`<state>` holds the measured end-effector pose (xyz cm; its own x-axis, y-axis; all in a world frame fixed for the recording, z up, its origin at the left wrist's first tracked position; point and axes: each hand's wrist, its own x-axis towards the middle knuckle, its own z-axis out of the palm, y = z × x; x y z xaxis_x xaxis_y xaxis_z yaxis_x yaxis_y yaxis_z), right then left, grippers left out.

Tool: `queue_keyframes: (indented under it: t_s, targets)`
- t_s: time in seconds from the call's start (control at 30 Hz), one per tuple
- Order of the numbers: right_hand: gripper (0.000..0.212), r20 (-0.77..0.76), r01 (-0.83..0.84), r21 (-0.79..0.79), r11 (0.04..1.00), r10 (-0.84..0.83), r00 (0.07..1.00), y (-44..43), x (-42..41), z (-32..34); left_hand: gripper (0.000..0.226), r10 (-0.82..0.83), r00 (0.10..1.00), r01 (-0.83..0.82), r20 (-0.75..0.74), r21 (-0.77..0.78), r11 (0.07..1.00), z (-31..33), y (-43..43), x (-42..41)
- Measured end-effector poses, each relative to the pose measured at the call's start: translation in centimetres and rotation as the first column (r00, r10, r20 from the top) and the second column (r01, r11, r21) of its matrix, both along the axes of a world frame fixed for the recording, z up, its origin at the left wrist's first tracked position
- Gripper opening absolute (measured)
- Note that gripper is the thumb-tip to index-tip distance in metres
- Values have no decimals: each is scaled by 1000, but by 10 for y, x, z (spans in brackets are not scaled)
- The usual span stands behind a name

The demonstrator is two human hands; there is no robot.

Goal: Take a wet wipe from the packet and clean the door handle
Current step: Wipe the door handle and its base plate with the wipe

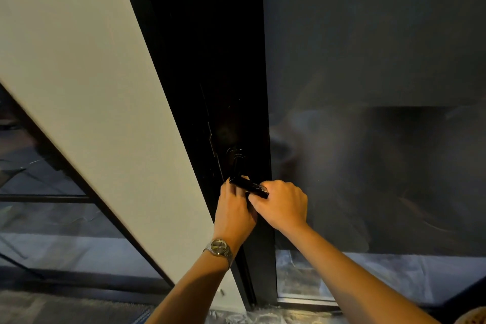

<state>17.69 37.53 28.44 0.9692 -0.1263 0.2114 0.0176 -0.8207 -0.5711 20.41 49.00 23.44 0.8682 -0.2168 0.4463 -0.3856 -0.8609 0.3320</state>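
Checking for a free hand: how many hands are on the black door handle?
2. The left hand, wearing a silver wristwatch, touches the inner part of the black lever door handle; the right hand grips its free end. Neither is free.

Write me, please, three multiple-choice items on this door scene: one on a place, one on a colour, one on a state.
1. Where is the wristwatch? A on the left wrist; B on the right wrist; C hung on the lever.
2. What colour is the door handle? A white; B black; C red.
3. How is the right hand? A pressed flat on the wall; B hanging at the side; C curled round the handle's free end.

Answers: 1 A, the watch sits just below the left hand; 2 B, the lever shows glossy black; 3 C, its fingers wrap the lever's tip.
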Motion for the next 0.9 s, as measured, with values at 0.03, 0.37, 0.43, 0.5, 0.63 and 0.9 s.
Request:
queue_keyframes:
  t_s: [0.03,0.37,0.43,0.5,0.63,0.9]
  targets:
    - [42,3,-1,1,1000,1,1000,0,0,0,50,-47,998,42,46,103,994,2,-1,-1]
    - [43,32,-17,14,1000,17,999,0,-1,1,57,17,1000,-19,-18,-147,989,-19,-23,-11]
    - [43,10,-15,2,1000,15,1000,0,-1,2,67,78,990,-116,-119,-356,927,-12,-30,-13]
    - [41,-5,-13,-5,1000,13,1000,-1,0,3,62,150,971,-224,-188,-483,846,-5,-31,-11]
    - [39,1,-16,-3,1000,16,1000,-1,1,1,48,147,935,-330,-322,-642,692,2,-26,-5]
    - [30,10,-66,-6,998,66,998,-4,0,-1,13,-329,740,-614,-587,-789,26,18,-18,4]
